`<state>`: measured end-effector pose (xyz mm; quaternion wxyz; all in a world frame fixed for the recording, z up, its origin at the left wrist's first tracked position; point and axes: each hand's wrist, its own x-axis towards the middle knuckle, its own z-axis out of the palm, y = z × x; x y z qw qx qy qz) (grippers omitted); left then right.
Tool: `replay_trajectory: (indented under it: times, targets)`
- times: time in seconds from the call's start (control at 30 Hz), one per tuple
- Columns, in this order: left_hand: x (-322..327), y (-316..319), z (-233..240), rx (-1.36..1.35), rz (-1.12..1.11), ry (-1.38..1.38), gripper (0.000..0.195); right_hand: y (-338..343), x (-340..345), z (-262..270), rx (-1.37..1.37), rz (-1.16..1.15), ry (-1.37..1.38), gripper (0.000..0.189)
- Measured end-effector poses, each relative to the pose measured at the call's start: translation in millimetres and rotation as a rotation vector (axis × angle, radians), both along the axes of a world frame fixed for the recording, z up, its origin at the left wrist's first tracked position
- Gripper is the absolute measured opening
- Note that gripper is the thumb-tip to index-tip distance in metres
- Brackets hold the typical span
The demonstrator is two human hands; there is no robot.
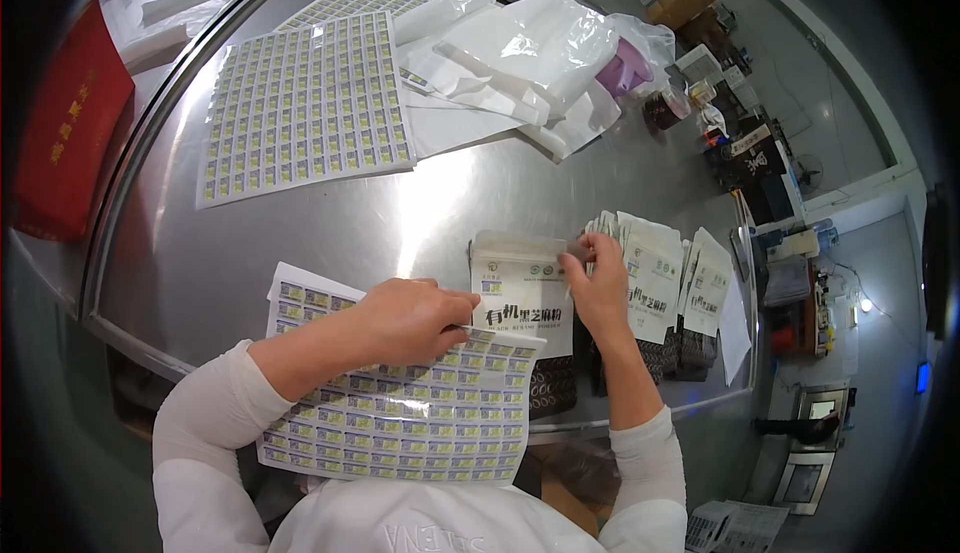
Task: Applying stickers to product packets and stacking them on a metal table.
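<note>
A sheet of small printed stickers [420, 418] lies over the table's near edge against my body. My left hand [420, 320] rests at the sheet's upper edge with thumb and fingers pinched together; whether a loose sticker is between them is hidden. Just beyond the sheet stands a stack of white and black food pouches [521, 302], the top one bearing a small sticker at its upper left. My right hand [600, 275] is at that pouch's upper right corner, thumb and fingers curled around the edge. Right of it, more pouches [652, 283] lie in overlapping piles.
Further sticker sheets [307, 103] lie at the far left of the steel table [345, 215]. Crumpled clear plastic and white backing paper [517, 58] cover the far middle, beside a purple object [625, 69]. A red bag [67, 125] is at the left. A distant person [810, 427] stands at the right.
</note>
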<state>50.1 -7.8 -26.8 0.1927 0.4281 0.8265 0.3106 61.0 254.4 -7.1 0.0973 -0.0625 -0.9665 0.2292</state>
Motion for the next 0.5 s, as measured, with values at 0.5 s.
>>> replay_trajectory:
  times: [0.5]
  targets:
    - [-10, -6, 20, 0.082, 0.069, -0.087, 0.024, 87, 2, 61, 0.218, 0.136, 0.298, 0.037]
